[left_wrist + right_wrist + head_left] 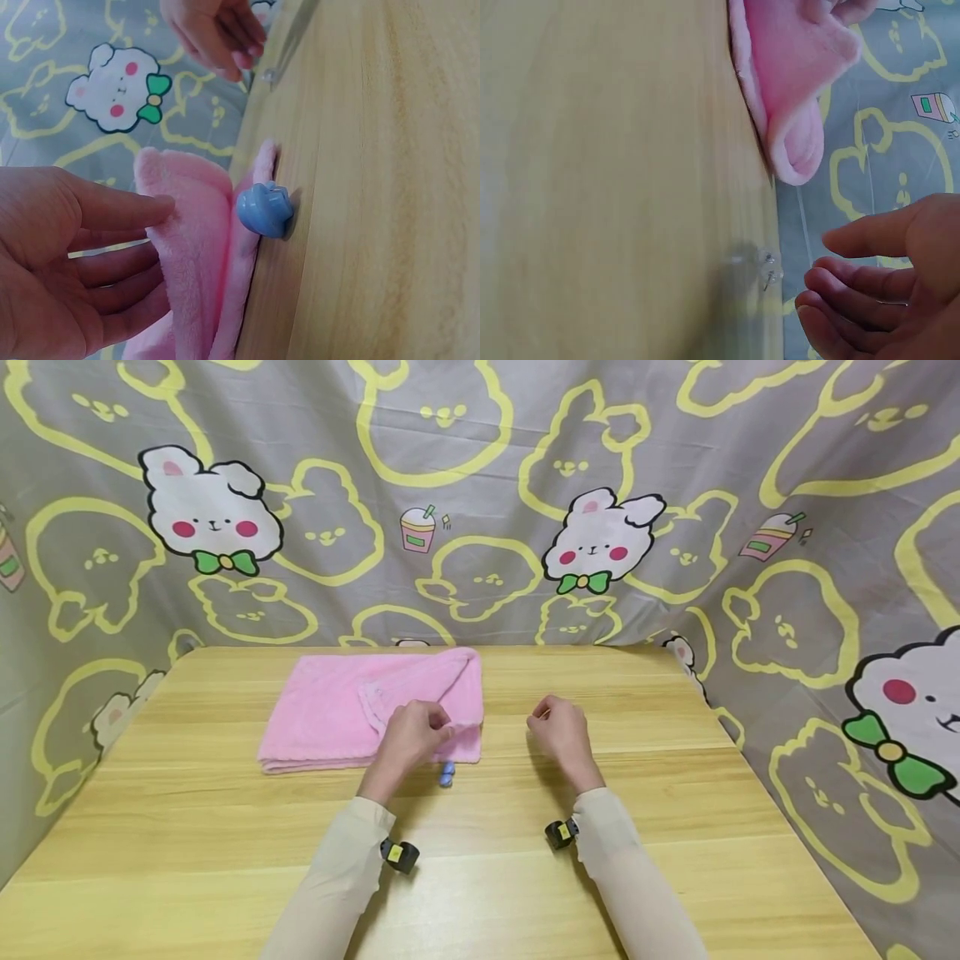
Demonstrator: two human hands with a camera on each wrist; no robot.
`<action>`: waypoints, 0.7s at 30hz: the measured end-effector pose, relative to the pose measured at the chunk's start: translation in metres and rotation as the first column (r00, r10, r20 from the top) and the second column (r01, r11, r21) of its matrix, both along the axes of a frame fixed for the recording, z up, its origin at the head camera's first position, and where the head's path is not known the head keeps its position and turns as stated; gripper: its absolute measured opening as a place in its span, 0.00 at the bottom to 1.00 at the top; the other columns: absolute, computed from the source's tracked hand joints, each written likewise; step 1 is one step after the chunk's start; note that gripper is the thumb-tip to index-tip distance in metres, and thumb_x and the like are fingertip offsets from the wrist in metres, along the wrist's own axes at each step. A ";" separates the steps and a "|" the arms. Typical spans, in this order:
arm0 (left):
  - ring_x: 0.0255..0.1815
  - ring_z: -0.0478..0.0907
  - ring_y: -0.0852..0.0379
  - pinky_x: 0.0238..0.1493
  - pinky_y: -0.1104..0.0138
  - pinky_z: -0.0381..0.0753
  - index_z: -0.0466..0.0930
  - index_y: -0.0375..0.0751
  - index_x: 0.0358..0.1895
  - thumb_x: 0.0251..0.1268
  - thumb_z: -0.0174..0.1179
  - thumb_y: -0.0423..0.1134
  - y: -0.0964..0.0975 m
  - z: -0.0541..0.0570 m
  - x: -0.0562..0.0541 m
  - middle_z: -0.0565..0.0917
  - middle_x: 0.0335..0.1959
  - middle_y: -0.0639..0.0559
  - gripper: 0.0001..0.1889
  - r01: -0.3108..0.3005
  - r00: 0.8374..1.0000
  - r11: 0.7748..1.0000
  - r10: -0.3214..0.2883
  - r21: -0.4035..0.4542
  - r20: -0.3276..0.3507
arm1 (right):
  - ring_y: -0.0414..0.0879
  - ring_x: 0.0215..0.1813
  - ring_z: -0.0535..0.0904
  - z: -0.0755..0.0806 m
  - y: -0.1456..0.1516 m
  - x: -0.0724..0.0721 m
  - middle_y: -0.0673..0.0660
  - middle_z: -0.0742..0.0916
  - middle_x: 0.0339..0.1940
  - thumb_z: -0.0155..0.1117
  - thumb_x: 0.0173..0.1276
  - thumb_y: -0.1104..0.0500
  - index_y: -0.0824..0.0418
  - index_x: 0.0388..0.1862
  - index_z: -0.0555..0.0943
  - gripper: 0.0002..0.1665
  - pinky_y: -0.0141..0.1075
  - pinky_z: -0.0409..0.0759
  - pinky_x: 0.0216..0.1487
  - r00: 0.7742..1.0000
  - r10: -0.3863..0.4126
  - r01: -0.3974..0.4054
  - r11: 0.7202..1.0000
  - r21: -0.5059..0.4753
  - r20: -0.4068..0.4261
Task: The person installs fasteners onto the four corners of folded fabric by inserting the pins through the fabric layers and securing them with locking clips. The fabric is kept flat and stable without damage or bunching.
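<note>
A pink plush cloth (322, 706) lies folded on the table, its near right part lifted into a flap. My left hand (412, 735) pinches that raised edge, the thumb on one side and the fingers behind, as the left wrist view shows. Just in front of the cloth lies a small glossy blue plastic piece (265, 210) with rounded lobes. To the right, apart from the cloth, my right hand (562, 731) hovers with loosely curled fingers and nothing in them. Close by its fingertips in the right wrist view, a tiny clear object (769, 264) with a metallic glint sits on the table.
The wooden table (480, 893) reaches back to a grey curtain (480, 502) with yellow outlines and white rabbit faces, which also hangs along both sides. A black wrist camera (401, 856) is on the left sleeve, another wrist camera (561, 833) on the right.
</note>
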State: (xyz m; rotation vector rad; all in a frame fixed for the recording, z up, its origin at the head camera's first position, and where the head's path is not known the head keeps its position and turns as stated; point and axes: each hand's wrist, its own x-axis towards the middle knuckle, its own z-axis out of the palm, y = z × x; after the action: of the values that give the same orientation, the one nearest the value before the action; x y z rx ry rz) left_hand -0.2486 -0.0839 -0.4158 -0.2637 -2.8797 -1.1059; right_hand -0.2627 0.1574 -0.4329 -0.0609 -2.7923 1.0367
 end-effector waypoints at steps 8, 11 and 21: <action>0.30 0.79 0.54 0.41 0.59 0.78 0.87 0.40 0.31 0.60 0.71 0.35 0.001 0.001 0.000 0.87 0.26 0.51 0.04 0.002 1.000 1.000 -0.002 -0.003 0.003 | 0.53 0.35 0.79 -0.006 -0.001 0.000 0.59 0.85 0.32 0.64 0.62 0.60 0.62 0.33 0.79 0.06 0.40 0.75 0.35 0.998 -0.016 0.012 0.998 0.057 0.067; 0.30 0.79 0.54 0.40 0.59 0.77 0.87 0.40 0.30 0.60 0.71 0.35 0.002 0.000 0.000 0.87 0.26 0.51 0.04 0.003 1.000 1.000 -0.003 -0.008 -0.002 | 0.53 0.36 0.79 -0.006 -0.002 0.000 0.59 0.85 0.34 0.64 0.63 0.58 0.62 0.34 0.78 0.08 0.41 0.75 0.35 0.994 -0.024 0.016 0.997 0.072 0.104; 0.30 0.80 0.53 0.40 0.59 0.78 0.87 0.40 0.29 0.59 0.72 0.36 0.000 -0.001 -0.001 0.87 0.26 0.51 0.05 -0.001 1.000 1.000 0.001 -0.010 -0.012 | 0.49 0.29 0.73 -0.006 -0.001 0.002 0.60 0.84 0.34 0.62 0.64 0.58 0.62 0.40 0.80 0.09 0.37 0.68 0.28 0.991 0.009 -0.021 0.996 0.084 0.136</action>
State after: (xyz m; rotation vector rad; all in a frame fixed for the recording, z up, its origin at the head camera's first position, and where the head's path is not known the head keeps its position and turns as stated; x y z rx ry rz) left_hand -0.2494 -0.0835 -0.4172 -0.2686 -2.8751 -1.0868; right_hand -0.2611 0.1569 -0.4389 -0.1037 -2.9597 0.9492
